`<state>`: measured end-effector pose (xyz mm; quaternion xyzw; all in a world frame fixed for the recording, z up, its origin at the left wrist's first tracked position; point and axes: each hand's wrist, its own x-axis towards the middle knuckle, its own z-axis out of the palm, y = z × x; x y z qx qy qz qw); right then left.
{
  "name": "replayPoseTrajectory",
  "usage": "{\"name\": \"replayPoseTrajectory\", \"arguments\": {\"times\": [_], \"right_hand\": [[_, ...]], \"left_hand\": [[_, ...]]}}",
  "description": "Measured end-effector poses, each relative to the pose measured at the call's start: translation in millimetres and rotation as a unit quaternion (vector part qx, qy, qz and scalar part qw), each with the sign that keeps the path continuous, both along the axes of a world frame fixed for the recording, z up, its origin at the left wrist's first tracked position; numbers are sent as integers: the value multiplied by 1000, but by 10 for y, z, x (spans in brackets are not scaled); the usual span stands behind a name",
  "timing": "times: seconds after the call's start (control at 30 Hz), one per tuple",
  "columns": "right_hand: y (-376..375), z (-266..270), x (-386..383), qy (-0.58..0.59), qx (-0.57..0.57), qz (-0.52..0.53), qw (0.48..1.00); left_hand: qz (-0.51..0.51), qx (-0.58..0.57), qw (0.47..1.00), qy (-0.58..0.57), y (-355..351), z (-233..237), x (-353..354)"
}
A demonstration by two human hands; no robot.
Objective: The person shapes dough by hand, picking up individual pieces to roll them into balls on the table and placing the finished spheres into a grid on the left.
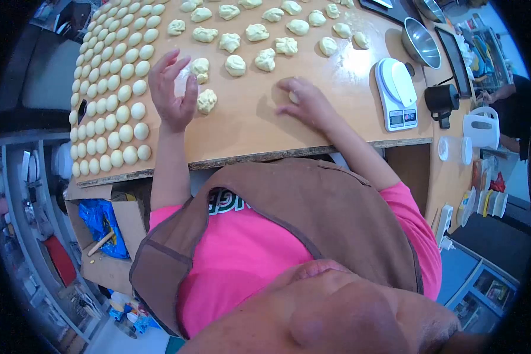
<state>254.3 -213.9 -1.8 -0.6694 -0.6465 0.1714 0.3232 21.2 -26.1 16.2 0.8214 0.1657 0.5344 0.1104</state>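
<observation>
My left hand [174,94] hovers at the left part of the wooden table [242,124], its fingers spread and nothing in them. Just right of it lie two rough dough pieces, a nearer dough piece [207,101] and a farther dough piece [199,69]. On the tabletop, my right hand [310,105] is cupped, palm down, over a dough ball [293,97]. Only a small pale part of that ball shows between the fingers and thumb. Several uneven dough lumps [256,32] are scattered beyond both hands.
Rows of smooth dough balls [125,133] cover the table's left side. At the right stand a white kitchen scale [397,88], a steel bowl [422,44] and a black mug [441,100]. A cardboard box [130,221] sits below left. Another person's arm [501,93] shows at far right.
</observation>
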Motion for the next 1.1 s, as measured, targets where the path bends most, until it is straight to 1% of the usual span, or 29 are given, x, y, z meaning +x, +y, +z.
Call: {"name": "replayPoseTrajectory", "arguments": {"times": [0.07, 0.13, 0.17, 0.23, 0.27, 0.33, 0.37, 0.4, 0.43, 0.47, 0.5, 0.53, 0.57, 0.6, 0.63, 0.67, 0.7, 0.73, 0.77, 0.83, 0.87, 0.93, 0.97, 1.0, 1.03, 1.07, 1.1], "right_hand": [[-206, 54, -125, -25, -10, 2, 1000], [-454, 74, -165, -44, -32, -38, 998], [-558, 120, -164, -46, -31, -36, 998], [-724, 235, -160, -74, -112, -108, 985], [-719, 315, -146, -73, -112, -111, 985], [-652, 463, -82, 27, -205, -175, 963], [-619, 449, -49, 12, -149, -168, 974], [-594, 470, -59, 11, -145, -163, 976], [-557, 505, -94, 37, -30, -132, 990], [-514, 531, -132, 66, 84, -99, 989], [-454, 546, -166, 69, 87, -91, 990], [-388, 559, -204, 60, 183, -39, 981], [-328, 573, -239, 50, 276, 13, 960], [-280, 593, -268, 53, 279, 17, 959], [-236, 614, -295, 42, 303, 52, 951], [-201, 620, -316, 31, 325, 85, 941], [-174, 609, -328, 33, 335, 101, 936], [-179, 627, -347, 34, 336, 102, 936], [-200, 670, -366, 19, 345, 92, 934], [-228, 746, -356, 3, 353, 81, 932], [-254, 779, -322, -16, 340, 59, 938], [-285, 856, -273, -36, 324, 34, 945], [-278, 898, -247, -42, 277, 42, 959], [-270, 923, -224, -48, 231, 50, 971], [-256, 933, -217, -50, 231, 49, 970], [-235, 942, -221, -70, 238, 66, 967], [-220, 947, -216, -89, 245, 84, 962]], "left_hand": [[4, 4, 1000, -6, -48, 24, -7], [-1, -9, 1000, -1, -117, 84, -27], [2, -9, 1000, -2, -173, 134, -24], [-71, -43, 996, 10, -330, 263, 22], [-75, -42, 996, 12, -398, 328, 59], [-182, -132, 970, 95, -538, 439, 142], [-180, -129, 971, 94, -628, 435, 190], [-261, -271, 925, 52, -723, 396, 240], [-332, -404, 853, 8, -811, 356, 286], [-325, -401, 857, 7, -904, 320, 329], [-389, -536, 748, -33, -993, 281, 370], [-441, -651, 614, -74, -1047, 248, 392], [-436, -649, 619, -76, -1071, 221, 399], [-487, -715, 494, -85, -1088, 199, 404], [-528, -765, 357, -92, -1091, 180, 398], [-526, -765, 361, -92, -1087, 157, 386], [-523, -768, 351, -118, -1083, 133, 376], [-521, -770, 340, -143, -1079, 116, 371], [-520, -770, 340, -143, -1070, 104, 372], [-495, -733, 438, -159, -1041, 85, 373], [-496, -734, 437, -157, -1033, 101, 367], [-466, -723, 492, -131, -1019, 154, 356], [-468, -724, 490, -130, -1014, 145, 359], [-462, -717, 511, -102, -1005, 132, 366], [-455, -710, 532, -75, -997, 127, 373], [-457, -709, 532, -75, -992, 133, 374], [-453, -704, 545, -52, -990, 143, 370]]}}
